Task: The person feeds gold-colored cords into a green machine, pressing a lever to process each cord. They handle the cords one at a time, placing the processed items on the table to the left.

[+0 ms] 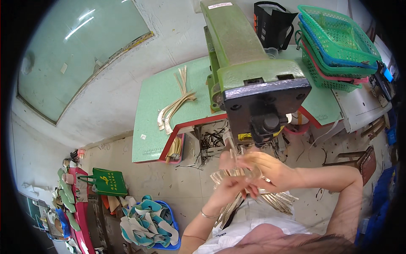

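Note:
My left hand point(236, 189) is closed in front of my body, around the near ends of some pale gold strips point(220, 175). Close against it, my right hand point(270, 168) is bent inward with its fingers pinched together; what they hold is too blurred to make out. Under both hands, more gold strips point(280, 201) lie fanned over my lap. Just beyond my fingers stands the black head point(267, 101) of a green machine point(243, 36). A loose pile of curved gold strips point(171, 112) rests on the green tabletop point(150, 91) to its left.
Stacked green, blue and pink baskets point(338, 42) stand at the back right, beside a black bag point(272, 25). Dark scraps point(213, 142) litter the floor under the table. At lower left are a blue basket of teal-and-white pieces point(150, 224) and a green bag point(109, 182). A stool point(366, 165) stands right.

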`<state>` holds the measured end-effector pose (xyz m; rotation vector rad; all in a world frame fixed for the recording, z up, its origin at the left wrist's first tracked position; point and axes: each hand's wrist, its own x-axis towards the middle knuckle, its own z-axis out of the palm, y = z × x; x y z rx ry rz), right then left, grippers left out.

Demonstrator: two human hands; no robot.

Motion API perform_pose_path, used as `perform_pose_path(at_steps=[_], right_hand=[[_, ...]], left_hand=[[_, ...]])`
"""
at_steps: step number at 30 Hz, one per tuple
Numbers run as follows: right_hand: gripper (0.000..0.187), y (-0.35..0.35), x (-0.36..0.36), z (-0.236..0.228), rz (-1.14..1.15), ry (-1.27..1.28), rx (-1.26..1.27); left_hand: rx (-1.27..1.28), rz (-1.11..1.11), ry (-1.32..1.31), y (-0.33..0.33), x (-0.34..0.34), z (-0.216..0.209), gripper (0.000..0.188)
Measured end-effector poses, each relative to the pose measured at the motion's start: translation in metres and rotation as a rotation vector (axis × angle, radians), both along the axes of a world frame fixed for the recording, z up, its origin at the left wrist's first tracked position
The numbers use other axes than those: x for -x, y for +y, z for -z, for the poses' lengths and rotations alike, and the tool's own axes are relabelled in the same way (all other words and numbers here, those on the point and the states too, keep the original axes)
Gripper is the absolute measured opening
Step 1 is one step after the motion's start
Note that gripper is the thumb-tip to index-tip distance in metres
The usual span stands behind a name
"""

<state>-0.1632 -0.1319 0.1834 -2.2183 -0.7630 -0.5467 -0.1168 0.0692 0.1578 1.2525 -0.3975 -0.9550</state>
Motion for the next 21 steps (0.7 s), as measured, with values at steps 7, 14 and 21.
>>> perform_pose_path(at_steps=[7,14,21], right_hand=[[0.02,-0.028,0.005,-0.055,0.023,0.88,-0.18],[0.039,-0.057,0.011,-0.065,0.212,1.334,-1.111],[0.023,-0.054,0.019,-0.055,0.176,1.191,-1.022]], left_hand=[[-0.016,-0.124,-0.448,-0.026,-0.011,-0.046,0.013],[0.064,-0.276,-0.226,-0.05,-0.015,-0.022,0.017],[0.05,-0.368,-0.157,-0.057,-0.017,-0.022,0.016]])
